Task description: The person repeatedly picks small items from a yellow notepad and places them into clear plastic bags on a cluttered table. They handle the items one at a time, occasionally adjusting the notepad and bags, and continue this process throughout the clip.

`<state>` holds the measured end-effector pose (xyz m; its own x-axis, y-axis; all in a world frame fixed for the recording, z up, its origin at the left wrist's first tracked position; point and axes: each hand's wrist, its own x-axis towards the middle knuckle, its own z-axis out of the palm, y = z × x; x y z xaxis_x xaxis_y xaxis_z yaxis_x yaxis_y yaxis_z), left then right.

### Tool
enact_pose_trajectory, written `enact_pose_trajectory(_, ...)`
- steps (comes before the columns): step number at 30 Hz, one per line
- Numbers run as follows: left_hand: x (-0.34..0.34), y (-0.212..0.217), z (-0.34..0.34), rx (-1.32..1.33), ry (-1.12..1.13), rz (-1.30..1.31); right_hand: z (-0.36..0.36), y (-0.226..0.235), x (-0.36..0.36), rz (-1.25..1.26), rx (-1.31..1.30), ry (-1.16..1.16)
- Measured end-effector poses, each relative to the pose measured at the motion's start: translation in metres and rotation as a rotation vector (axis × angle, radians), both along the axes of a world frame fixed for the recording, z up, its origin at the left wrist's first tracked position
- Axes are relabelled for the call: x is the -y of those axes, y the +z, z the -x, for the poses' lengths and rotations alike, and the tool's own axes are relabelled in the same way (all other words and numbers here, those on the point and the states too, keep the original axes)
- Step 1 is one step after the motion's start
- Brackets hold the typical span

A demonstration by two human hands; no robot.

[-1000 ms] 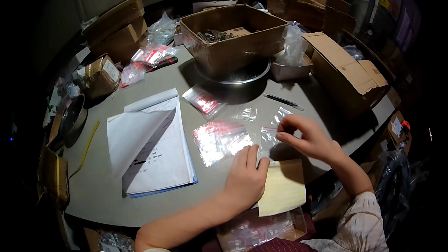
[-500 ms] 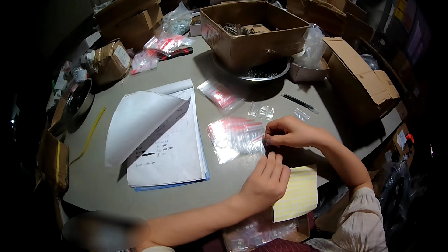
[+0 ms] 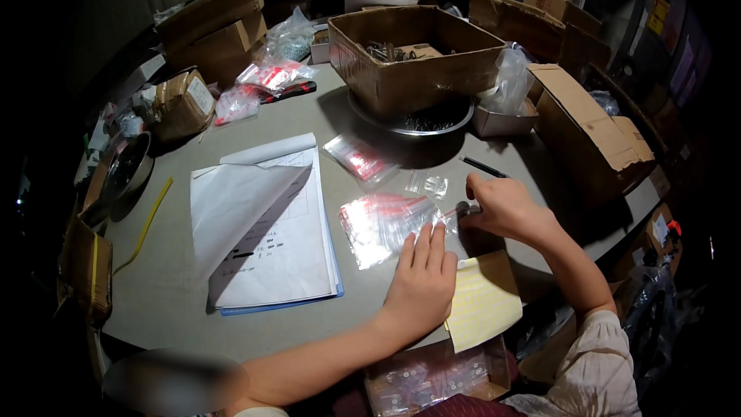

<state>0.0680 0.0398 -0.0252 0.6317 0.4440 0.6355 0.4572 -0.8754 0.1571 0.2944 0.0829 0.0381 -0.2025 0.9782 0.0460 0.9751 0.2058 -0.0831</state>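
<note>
My left hand (image 3: 421, 278) lies with fingers stretched out, fingertips on the right edge of a fanned stack of clear zip bags (image 3: 378, 232) with red strips. To its right, my right hand (image 3: 508, 207) is curled, thumb and index finger bent around something small and dark that I cannot make out. Below my hands, a pale yellow gridded label sheet (image 3: 485, 301) sticks out over the table's near edge. Beneath it is a box (image 3: 376, 401) holding several small clear bags with little pale parts. A small filled bag (image 3: 434, 186) lies beyond the stack.
A clipboard (image 3: 337, 291) with curling papers (image 3: 239, 208) lies at left, near a yellow strap (image 3: 147, 224). Ahead, a large carton (image 3: 363, 77) of metal parts rests on a metal bowl (image 3: 432, 132). A black pen (image 3: 482, 166) and an open carton (image 3: 587, 116) are at right.
My hands have moved apart: the right one went right and away from me, now covering the small bag by the pen. My left fingers have straightened onto the stack. The label sheet has shifted slightly.
</note>
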Motion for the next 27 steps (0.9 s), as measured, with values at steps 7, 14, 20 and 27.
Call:
enact_pose_trajectory(7,-0.009,-0.003,-0.001,-0.057,-0.049,0.129,0.009,-0.013,-0.024,0.142,-0.673,0.243)
enact_pose_trajectory(14,-0.005,-0.003,0.002,-0.14,-0.034,0.204,0.037,-0.035,-0.015,-0.299,-0.205,0.361)
enact_pose_trajectory(20,-0.004,-0.004,0.002,-0.114,-0.028,0.161,-0.018,-0.032,-0.014,-0.256,-0.245,0.112)
enact_pose_trajectory(27,-0.009,0.003,0.007,-0.158,-0.065,0.255,-0.067,-0.032,0.017,-0.155,-0.616,0.052)
